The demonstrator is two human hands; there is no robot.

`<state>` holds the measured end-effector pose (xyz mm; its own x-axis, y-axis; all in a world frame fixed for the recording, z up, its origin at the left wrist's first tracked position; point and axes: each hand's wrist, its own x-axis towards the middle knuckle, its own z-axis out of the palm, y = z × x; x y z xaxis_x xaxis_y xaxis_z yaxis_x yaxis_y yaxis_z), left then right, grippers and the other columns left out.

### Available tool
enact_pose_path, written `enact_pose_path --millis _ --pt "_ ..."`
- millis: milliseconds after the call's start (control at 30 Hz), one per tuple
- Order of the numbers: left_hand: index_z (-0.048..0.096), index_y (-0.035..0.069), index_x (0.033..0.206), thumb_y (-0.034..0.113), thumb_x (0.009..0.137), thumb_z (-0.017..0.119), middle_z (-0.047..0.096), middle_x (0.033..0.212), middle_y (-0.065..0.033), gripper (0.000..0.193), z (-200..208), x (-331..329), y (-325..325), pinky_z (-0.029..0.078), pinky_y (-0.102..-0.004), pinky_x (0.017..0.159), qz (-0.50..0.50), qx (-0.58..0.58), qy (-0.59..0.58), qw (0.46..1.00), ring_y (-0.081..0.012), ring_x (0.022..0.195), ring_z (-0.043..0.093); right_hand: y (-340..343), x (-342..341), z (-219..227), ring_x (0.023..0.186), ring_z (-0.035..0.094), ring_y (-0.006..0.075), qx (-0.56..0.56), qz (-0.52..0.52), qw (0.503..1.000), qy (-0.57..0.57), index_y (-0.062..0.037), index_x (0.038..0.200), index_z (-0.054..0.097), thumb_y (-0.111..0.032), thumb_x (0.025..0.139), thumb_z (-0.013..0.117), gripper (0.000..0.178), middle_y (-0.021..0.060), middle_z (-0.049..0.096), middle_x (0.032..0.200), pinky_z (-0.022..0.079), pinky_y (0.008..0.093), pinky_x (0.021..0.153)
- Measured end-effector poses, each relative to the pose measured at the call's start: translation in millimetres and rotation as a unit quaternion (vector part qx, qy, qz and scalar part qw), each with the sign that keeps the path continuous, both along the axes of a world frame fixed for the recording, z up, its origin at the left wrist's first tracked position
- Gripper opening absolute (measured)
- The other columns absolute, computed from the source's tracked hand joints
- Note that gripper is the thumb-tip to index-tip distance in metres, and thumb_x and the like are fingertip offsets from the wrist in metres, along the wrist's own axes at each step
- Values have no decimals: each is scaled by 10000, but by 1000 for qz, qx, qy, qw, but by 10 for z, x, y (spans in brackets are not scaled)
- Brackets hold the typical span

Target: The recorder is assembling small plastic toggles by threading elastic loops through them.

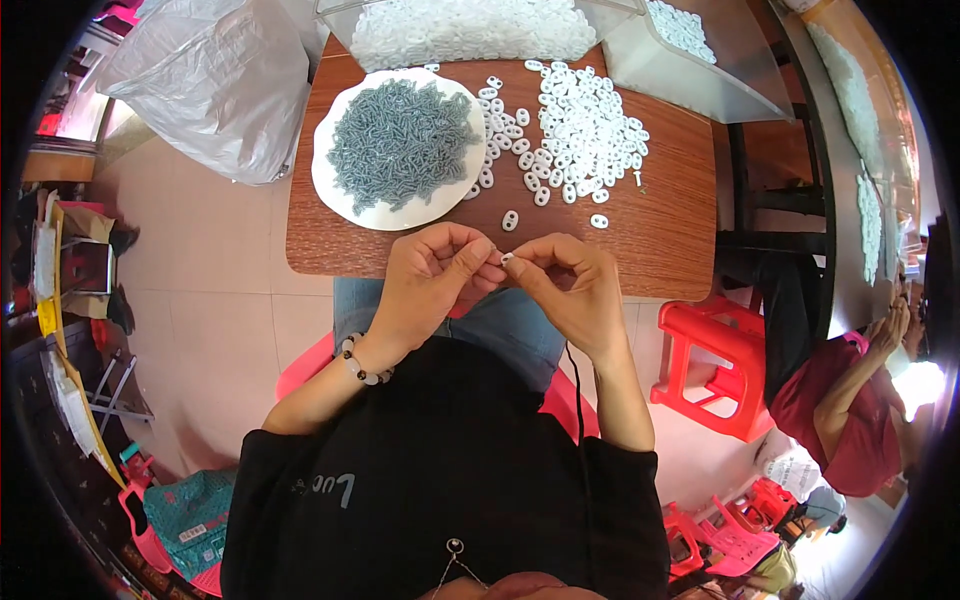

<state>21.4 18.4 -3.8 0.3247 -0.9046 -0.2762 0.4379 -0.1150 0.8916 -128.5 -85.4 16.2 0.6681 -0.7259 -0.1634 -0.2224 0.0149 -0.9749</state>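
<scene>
Just past the near edge of the wooden table [665, 225], my two hands meet above my lap. My right hand [575, 285] pinches a small white plastic piece [507, 258] between thumb and forefinger. Close against it, the fingers of my left hand [437, 275] are pressed together; what they hold, if anything, is too small to make out. Ahead of my left hand, a white wavy-edged plate [324, 165] bears a heap of small grey spring-like pieces [400, 140]. Beyond my right hand lies a loose pile of white oval two-holed plastic pieces [585, 130], with a few scattered nearer.
At the table's far side stand a clear bin [470, 30] of white pieces and a grey bin [690, 75]. A large grey-white plastic bag [215, 85] sits far left. A red stool [715, 365] is on the right, near another person in dark red [845, 420].
</scene>
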Motion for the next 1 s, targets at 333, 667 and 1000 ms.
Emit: enact_pose_path --millis 333,667,1000 --pt "620 -17 997 171 954 591 684 921 -89 195 29 22 16 535 -236 690 2 7 24 1000 -112 774 650 -11 -76 23 689 606 57 48 33 998 16 15 879 677 -56 846 700 81 38 680 766 461 184 633" --pt "636 -12 982 182 945 610 677 862 -55 199 72 -6 48 487 -218 699 -27 28 -19 999 -79 760 599 70 -38 11 631 562 44 105 -29 992 -61 0 824 660 -74 856 697 88 12 636 705 412 173 582" --pt "629 -27 970 170 941 617 676 850 -55 199 106 -25 44 498 -224 694 -26 17 -64 998 -77 767 608 84 -35 -2 650 557 45 73 -19 995 -71 0 822 644 -70 869 675 91 11 630 708 424 180 603"
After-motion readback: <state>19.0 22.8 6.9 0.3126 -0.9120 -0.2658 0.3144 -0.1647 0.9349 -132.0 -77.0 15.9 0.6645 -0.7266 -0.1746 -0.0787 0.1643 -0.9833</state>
